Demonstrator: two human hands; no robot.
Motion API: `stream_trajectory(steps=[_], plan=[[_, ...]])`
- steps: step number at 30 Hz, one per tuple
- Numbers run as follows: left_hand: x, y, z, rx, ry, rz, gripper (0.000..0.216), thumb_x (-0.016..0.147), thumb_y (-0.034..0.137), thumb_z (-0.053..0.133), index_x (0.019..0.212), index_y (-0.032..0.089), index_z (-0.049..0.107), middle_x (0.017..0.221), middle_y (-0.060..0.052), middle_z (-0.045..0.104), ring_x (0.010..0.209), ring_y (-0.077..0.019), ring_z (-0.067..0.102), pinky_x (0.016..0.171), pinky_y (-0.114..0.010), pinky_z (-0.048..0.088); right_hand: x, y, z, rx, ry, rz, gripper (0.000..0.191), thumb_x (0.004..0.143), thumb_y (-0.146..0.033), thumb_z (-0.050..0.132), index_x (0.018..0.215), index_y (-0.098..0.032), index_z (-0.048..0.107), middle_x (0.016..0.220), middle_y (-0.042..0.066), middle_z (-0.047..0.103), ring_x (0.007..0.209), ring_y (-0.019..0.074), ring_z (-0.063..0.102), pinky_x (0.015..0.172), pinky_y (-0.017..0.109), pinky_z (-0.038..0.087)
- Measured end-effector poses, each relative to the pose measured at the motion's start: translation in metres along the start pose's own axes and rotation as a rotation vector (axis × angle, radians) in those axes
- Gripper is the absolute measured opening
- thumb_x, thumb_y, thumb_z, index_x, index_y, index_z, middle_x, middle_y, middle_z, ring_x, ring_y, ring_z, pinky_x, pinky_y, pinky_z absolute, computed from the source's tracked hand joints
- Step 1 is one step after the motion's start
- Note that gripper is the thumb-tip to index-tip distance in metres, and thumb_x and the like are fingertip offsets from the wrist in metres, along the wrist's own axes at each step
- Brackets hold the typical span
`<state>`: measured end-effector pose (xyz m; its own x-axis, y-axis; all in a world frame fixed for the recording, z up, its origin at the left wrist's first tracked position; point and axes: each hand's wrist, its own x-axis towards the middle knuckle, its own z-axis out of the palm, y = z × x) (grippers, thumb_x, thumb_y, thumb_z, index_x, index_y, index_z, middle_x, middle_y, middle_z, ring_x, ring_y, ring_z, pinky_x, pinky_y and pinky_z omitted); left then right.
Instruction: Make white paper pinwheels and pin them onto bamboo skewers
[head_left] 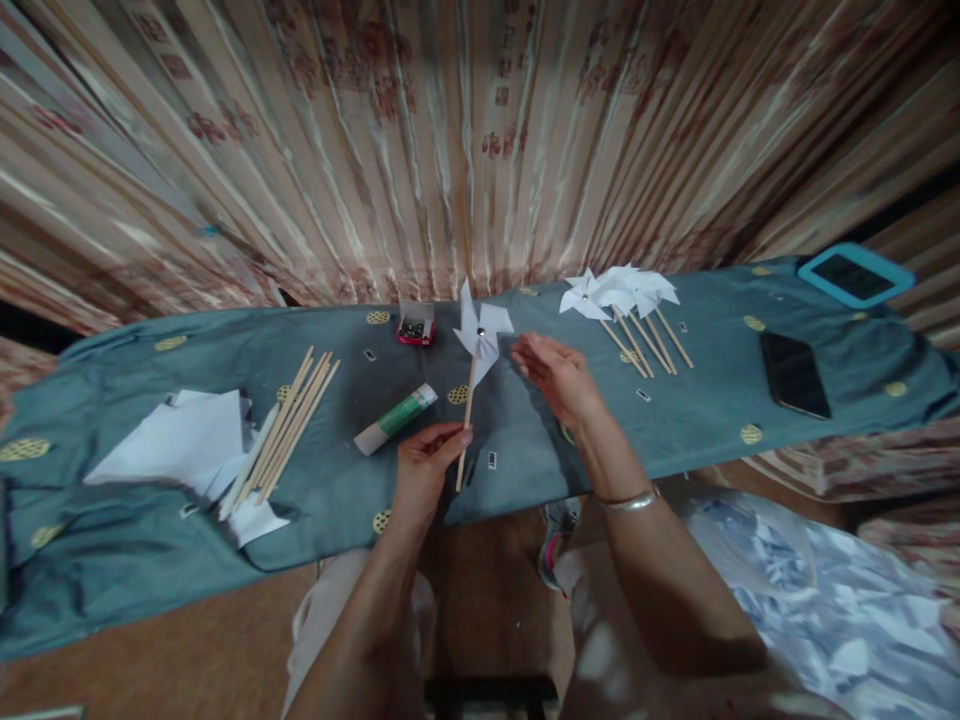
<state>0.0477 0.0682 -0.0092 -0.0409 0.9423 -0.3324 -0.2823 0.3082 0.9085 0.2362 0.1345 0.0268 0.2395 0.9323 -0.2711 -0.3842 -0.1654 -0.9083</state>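
My left hand (427, 462) pinches the wooden stick of a white paper pinwheel (486, 347), which points away from me with a dark pin at its centre. Just right of the pinwheel, my right hand (556, 375) hovers with its fingers apart and nothing visible in them. A green and white glue stick (397, 418) lies left of the pinwheel. Behind it sits a small red box (416, 328) of metal pins, its lid up. Several other pinwheels (622, 292) lie in a cluster beyond my right hand, their sticks towards me.
Several wooden sticks (289, 430) and white paper sheets (172, 440) lie on the left of the green cloth-covered table (330, 530). A black phone (795, 375) and a blue-framed device (855, 275) are at the right. A curtain (480, 150) hangs behind the table.
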Motion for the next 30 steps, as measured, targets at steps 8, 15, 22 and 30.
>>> stream_trajectory(steps=[8, 15, 22, 30], plan=[[-0.001, 0.001, 0.0, -0.002, -0.011, 0.0, 0.035, 0.048, 0.039, 0.089, 0.072, 0.017, 0.077, 0.074, -0.004, 0.074, 0.065, -0.0138, 0.061, 0.067, -0.026, 0.048, -0.01, 0.002, 0.018, 0.149, -0.239, 0.187, 0.02, 0.065, -0.03, 0.084, 0.076, -0.021, 0.07, 0.072, -0.001, 0.073, 0.066, 0.0097, 0.067, 0.066, 0.019, 0.056], [0.001, 0.0, 0.0, -0.032, 0.0, -0.006, 0.034, 0.045, 0.037, 0.09, 0.07, 0.018, 0.077, 0.07, -0.003, 0.074, 0.063, -0.012, 0.059, 0.065, -0.024, 0.046, -0.009, 0.001, 0.016, 0.162, -0.194, 0.189, 0.019, 0.061, -0.023, 0.086, 0.069, -0.019, 0.07, 0.062, -0.002, 0.071, 0.055, 0.0074, 0.065, 0.057, 0.016, 0.057], [0.001, -0.001, 0.0, 0.002, 0.009, 0.01, 0.034, 0.046, 0.038, 0.089, 0.069, 0.017, 0.077, 0.067, -0.003, 0.072, 0.061, -0.0121, 0.057, 0.062, -0.024, 0.044, -0.013, 0.001, 0.019, 0.171, -0.225, 0.218, 0.013, 0.066, -0.02, 0.082, 0.073, -0.017, 0.07, 0.062, 0.0, 0.073, 0.055, 0.0097, 0.069, 0.05, 0.014, 0.054], [0.0, 0.001, 0.001, -0.017, 0.017, 0.014, 0.033, 0.045, 0.037, 0.089, 0.068, 0.017, 0.077, 0.065, -0.002, 0.071, 0.06, -0.0117, 0.056, 0.06, -0.023, 0.044, -0.016, 0.006, 0.019, 0.248, -0.22, 0.242, 0.014, 0.066, -0.016, 0.083, 0.073, -0.016, 0.07, 0.062, 0.0, 0.074, 0.056, 0.009, 0.069, 0.051, 0.013, 0.054]])
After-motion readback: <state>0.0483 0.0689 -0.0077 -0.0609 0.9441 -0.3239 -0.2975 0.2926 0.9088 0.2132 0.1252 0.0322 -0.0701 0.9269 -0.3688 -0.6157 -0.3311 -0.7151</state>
